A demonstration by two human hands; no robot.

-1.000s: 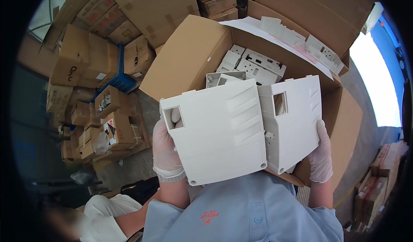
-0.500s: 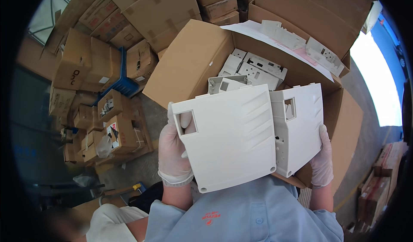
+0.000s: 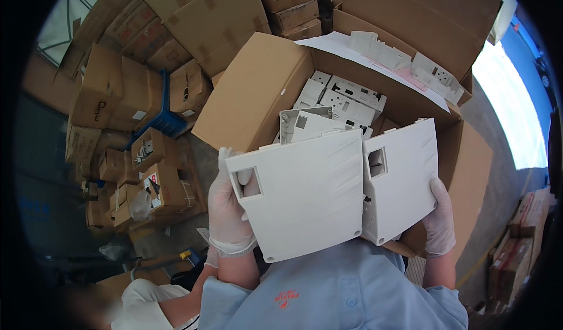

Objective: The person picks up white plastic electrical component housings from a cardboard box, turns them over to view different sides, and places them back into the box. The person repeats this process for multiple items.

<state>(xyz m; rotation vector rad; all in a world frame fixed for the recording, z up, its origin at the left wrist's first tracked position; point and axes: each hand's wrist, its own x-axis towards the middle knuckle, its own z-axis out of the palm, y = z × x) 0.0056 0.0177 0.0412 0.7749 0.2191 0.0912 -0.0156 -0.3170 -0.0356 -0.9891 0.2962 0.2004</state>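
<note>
Two white plastic housings are held up side by side over the near part of an open carton (image 3: 249, 86). The larger-looking left housing (image 3: 299, 201) has a square cutout and slanted ridges. My left hand (image 3: 229, 215), in a thin white glove, grips its left edge, with a finger showing through the cutout. Beside and partly behind it is the right housing (image 3: 404, 180), also with a square cutout. My gloved right hand (image 3: 440, 221) is closed on that one's right edge. More white housings (image 3: 349, 107) lie inside the carton.
Along the carton's far edge, white plastic parts (image 3: 381, 51) rest on a paper sheet (image 3: 328, 41). Cardboard boxes (image 3: 111, 89) and a blue crate (image 3: 158, 116) are stacked at left. Long boxes (image 3: 510, 265) stand at right. Another person's arm (image 3: 187, 300) reaches in at lower left.
Both housings have shifted slightly left, and their upper edges sit lower, showing more of the carton's contents. At lower left, more of the other person's arm has come into view beside mine.
</note>
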